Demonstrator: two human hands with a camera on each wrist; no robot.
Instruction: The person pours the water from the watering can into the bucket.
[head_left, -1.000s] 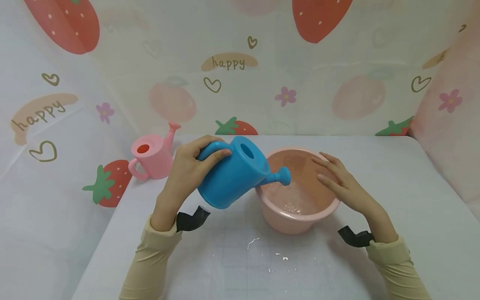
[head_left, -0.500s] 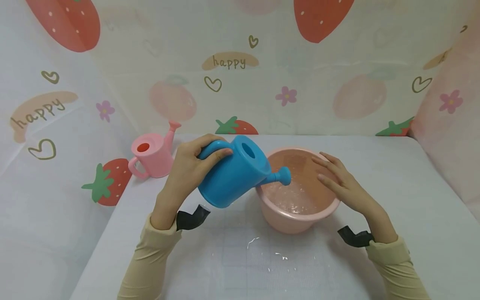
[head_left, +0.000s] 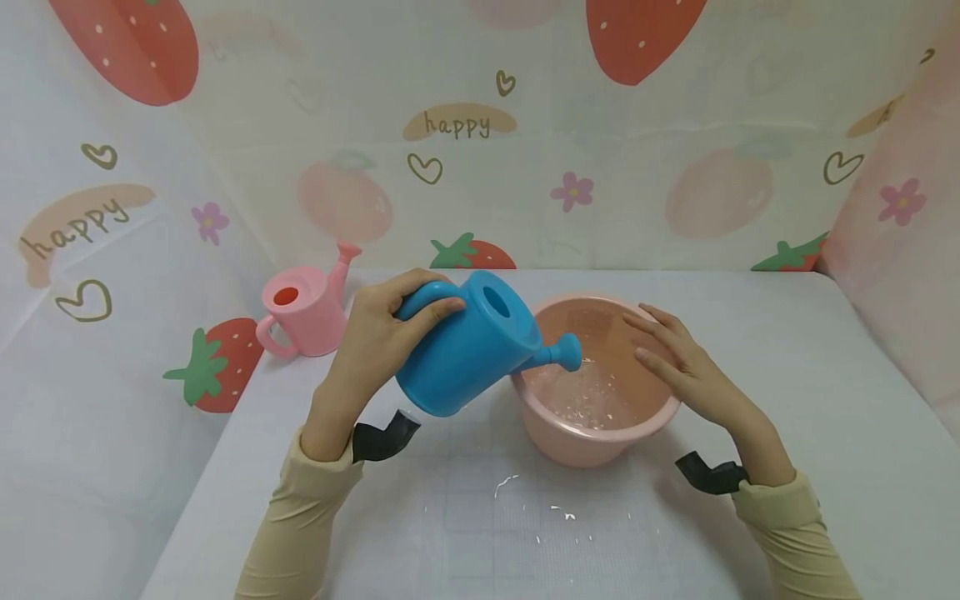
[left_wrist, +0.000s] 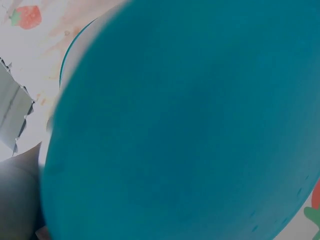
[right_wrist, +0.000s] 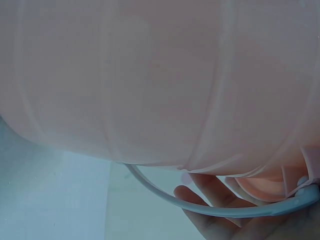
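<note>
My left hand grips the handle of a blue watering can, thumb along its top. The can tilts right, and its spout head hangs over a pink bucket. Below the spout, water splashes and ripples in the bucket. At the bucket's right rim, my right hand holds on, with its thumb and some fingers over the inner side. More fingers show outside the wall in the right wrist view, behind a thin carrying handle. The can's blue body fills most of the left wrist view.
A pink watering can stands at the back left of the white table. Wet drops glisten on the table in front of the bucket. A printed cloth wall closes off the back and sides.
The ripples and splashes in the bucket shift from frame to frame. Both hands, the tilted blue watering can and the bucket keep nearly the same places.
</note>
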